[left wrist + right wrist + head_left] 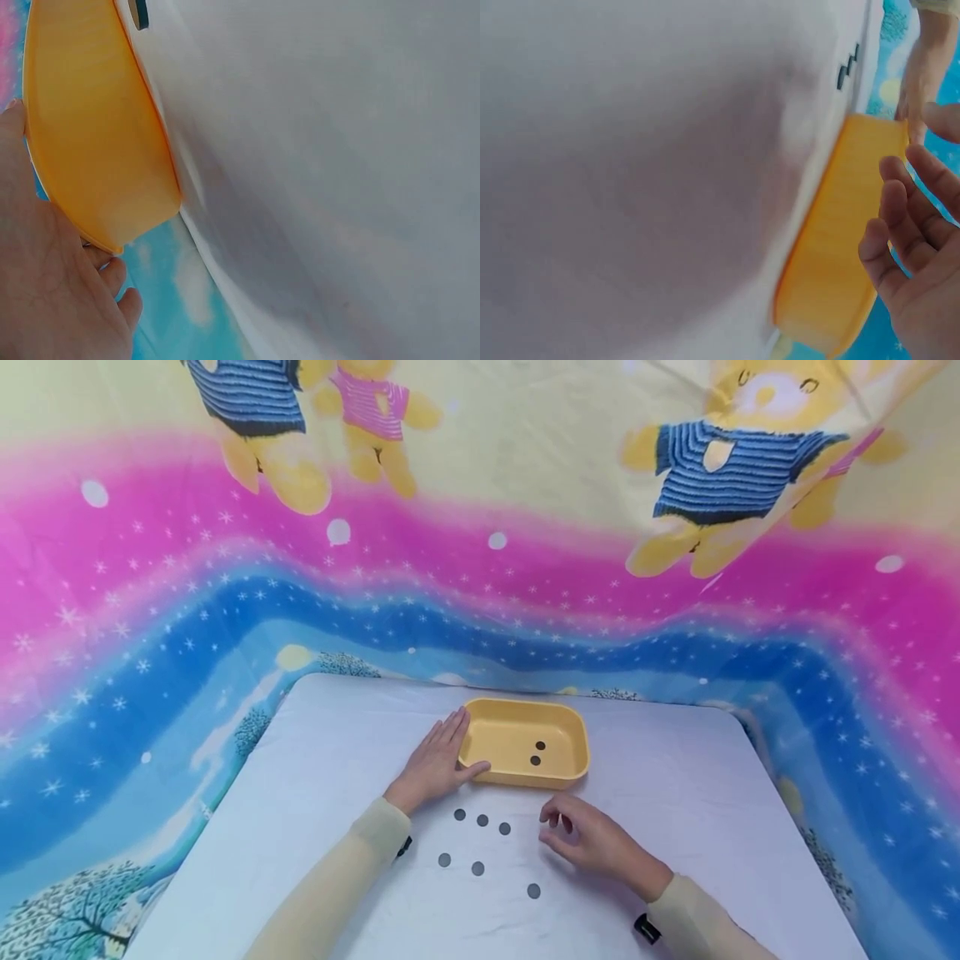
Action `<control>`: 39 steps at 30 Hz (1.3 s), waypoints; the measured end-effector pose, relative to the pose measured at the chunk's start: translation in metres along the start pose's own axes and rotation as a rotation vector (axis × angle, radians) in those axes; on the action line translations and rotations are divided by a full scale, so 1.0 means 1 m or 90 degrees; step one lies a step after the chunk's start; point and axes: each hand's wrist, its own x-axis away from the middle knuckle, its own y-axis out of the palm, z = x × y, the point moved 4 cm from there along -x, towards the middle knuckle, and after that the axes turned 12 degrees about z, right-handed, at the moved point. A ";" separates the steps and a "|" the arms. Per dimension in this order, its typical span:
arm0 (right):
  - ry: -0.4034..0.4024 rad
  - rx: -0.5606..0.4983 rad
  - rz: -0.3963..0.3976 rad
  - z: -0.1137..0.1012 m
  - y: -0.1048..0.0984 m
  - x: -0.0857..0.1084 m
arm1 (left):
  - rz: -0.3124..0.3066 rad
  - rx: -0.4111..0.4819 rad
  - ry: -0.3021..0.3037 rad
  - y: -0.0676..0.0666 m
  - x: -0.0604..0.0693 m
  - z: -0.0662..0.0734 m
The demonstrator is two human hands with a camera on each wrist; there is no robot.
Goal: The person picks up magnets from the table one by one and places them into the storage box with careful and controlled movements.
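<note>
A yellow rectangular tray (480, 778) stands near the far side of the table, with two small dark discs (536, 761) on its floor. My left hand (433, 767) rests against the tray's left end, its fingers extended along the wall and its thumb at the front rim. In the left wrist view, the fingertips (129, 306) touch the tray's end. My right hand (592, 839) hovers in front of the tray's right half. Its fingers are loosely bent, and the right wrist view shows nothing between thumb and fingertips. Several more dark discs (482, 820) lie on the table between the hands.
A white cloth covers the table (360, 735). Behind and beside it hangs a patterned curtain (480, 585) with bears and snowflakes. One disc (533, 891) lies apart, closest to the table's near side. Dark straps (647, 929) show at both wrists.
</note>
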 end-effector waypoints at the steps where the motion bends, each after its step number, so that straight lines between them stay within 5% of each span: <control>1: -0.003 -0.004 -0.012 0.000 0.003 0.002 | 0.000 0.000 -0.001 0.000 0.000 0.000; 15: 0.005 -0.037 -0.155 -0.003 0.025 0.024 | -0.009 -0.003 -0.014 0.000 0.003 0.001; 39: -0.078 0.008 -0.178 -0.010 0.033 0.028 | -0.011 -0.004 -0.023 0.001 0.001 0.000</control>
